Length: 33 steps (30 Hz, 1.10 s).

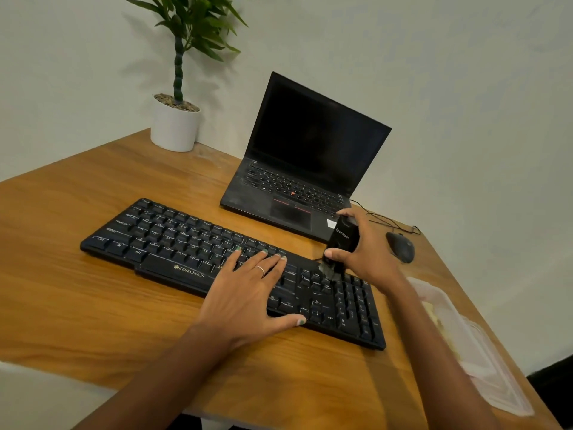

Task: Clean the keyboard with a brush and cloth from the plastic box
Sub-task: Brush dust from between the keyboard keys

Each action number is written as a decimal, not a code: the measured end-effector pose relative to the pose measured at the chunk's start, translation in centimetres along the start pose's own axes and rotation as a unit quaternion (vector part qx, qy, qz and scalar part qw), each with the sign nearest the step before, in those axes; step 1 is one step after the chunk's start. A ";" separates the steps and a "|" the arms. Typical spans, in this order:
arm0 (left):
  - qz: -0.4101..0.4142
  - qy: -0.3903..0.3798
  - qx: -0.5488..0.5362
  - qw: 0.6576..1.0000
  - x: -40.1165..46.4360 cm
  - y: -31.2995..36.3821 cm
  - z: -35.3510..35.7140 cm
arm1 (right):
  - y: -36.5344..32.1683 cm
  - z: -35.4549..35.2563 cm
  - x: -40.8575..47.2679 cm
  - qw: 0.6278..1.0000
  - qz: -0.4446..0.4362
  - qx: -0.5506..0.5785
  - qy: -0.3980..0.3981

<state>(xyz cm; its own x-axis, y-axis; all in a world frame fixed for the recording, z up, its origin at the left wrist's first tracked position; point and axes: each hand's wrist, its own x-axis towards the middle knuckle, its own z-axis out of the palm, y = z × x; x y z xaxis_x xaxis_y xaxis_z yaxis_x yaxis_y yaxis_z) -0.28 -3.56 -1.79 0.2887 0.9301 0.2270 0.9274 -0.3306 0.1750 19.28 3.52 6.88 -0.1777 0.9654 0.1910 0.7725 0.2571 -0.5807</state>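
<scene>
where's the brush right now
In the head view, the brush is in the right hand, bristles down on the right part of the keyboard, in front of the laptop and left of the mouse.

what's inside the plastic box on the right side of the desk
Through the plastic box's cloudy wall a pale yellowish shape shows, perhaps the cloth; it is too blurred to say. The right forearm crosses its near side and hides the rest. The brush is out, in the right hand.
</scene>
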 end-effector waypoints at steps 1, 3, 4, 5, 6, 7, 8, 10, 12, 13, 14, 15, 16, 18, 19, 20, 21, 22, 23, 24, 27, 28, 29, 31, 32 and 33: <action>-0.001 0.005 -0.002 1.000 0.0 0.0 0.1 | 0.0 0.7 -0.7 0.999 -0.007 -0.008 0.037; -0.004 0.004 -0.002 1.000 0.0 0.0 0.2 | -0.4 1.3 -2.2 0.998 -0.009 -0.015 0.063; -0.005 0.003 0.000 1.000 0.1 0.0 0.3 | -0.6 0.9 -2.8 0.999 -0.001 -0.015 0.046; -0.005 0.002 0.002 1.000 0.1 -0.1 0.4 | -0.9 0.3 -3.1 1.000 0.017 -0.011 0.018; -0.004 0.003 0.004 1.000 0.1 -0.1 0.5 | -1.1 -0.4 -3.3 0.999 0.035 -0.009 -0.003; -0.002 0.007 0.008 1.000 0.1 -0.1 0.5 | -1.2 -0.7 -3.3 0.999 0.043 -0.012 -0.002; 0.000 0.010 0.011 1.000 0.1 -0.2 0.5 | -1.2 -0.5 -3.2 0.999 0.037 -0.022 0.022; 0.000 0.010 0.009 1.000 0.1 -0.2 0.5 | -1.2 1.1 -3.6 0.994 0.007 -0.040 0.101; -0.002 0.011 0.003 1.000 0.0 -0.1 0.4 | -1.0 2.1 -4.0 0.989 0.005 -0.027 0.144; -0.003 0.013 0.002 1.000 0.0 -0.1 0.4 | -1.0 1.9 -4.1 0.991 0.020 -0.018 0.129; -0.004 0.013 0.003 1.000 0.0 -0.1 0.4 | -1.1 1.2 -4.0 0.995 0.040 -0.014 0.089; -0.003 0.009 0.005 1.000 0.0 -0.1 0.3 | -1.2 0.3 -3.9 0.997 0.065 -0.013 0.042; -0.001 0.006 0.008 1.000 0.0 0.0 0.3 | -1.4 -0.5 -3.9 0.996 0.083 -0.010 0.008; -0.002 0.011 0.003 1.000 -0.1 0.0 0.2 | -1.4 -0.5 -3.8 0.997 0.071 -0.011 0.018; -0.002 0.016 -0.003 1.000 -0.2 0.0 0.2 | -1.4 0.2 -3.8 0.997 0.046 -0.019 0.056; -0.002 0.021 -0.009 1.000 -0.2 0.0 0.2 | -1.3 1.0 -4.0 0.995 0.024 -0.032 0.097; -0.002 0.026 -0.014 1.000 -0.3 0.1 0.2 | -1.2 1.8 -4.1 0.991 0.016 -0.037 0.130; -0.004 0.029 -0.015 0.999 -0.3 0.1 0.2 | -1.3 2.0 -4.2 0.989 0.023 -0.031 0.146; -0.005 0.030 -0.010 0.999 -0.4 0.1 0.2 | -1.3 1.7 -4.2 0.990 0.037 -0.018 0.136; -0.005 0.028 -0.005 1.000 -0.3 0.1 0.2 | -1.4 1.0 -4.0 0.994 0.056 -0.008 0.097; -0.001 0.031 -0.010 0.999 -0.2 0.0 0.3 | -1.8 -0.7 -3.8 0.995 0.101 -0.021 0.004; 0.001 0.038 -0.016 0.999 -0.2 0.0 0.4 | -1.8 -0.4 -3.8 0.995 0.090 -0.028 0.021; 0.002 0.043 -0.018 0.999 -0.2 0.0 0.4 | -1.8 0.3 -3.9 0.996 0.069 -0.031 0.056; 0.003 0.045 -0.015 0.999 -0.1 -0.1 0.5 | -1.6 1.9 -4.3 0.991 0.042 -0.020 0.122; 0.003 0.047 -0.013 0.999 -0.1 -0.1 0.6 | -1.5 2.0 -4.5 0.989 0.045 -0.005 0.141; 0.003 0.049 -0.011 0.999 0.0 -0.1 0.7 | -1.3 1.7 -4.6 0.989 0.055 0.005 0.137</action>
<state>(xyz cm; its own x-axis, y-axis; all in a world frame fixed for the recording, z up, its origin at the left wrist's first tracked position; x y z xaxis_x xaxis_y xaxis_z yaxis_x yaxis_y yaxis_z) -0.20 -3.47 -2.47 0.2691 0.9084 0.3200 0.9196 -0.3411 0.1948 18.07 -1.19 5.46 0.0803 0.9397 0.3323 0.7719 0.1524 -0.6173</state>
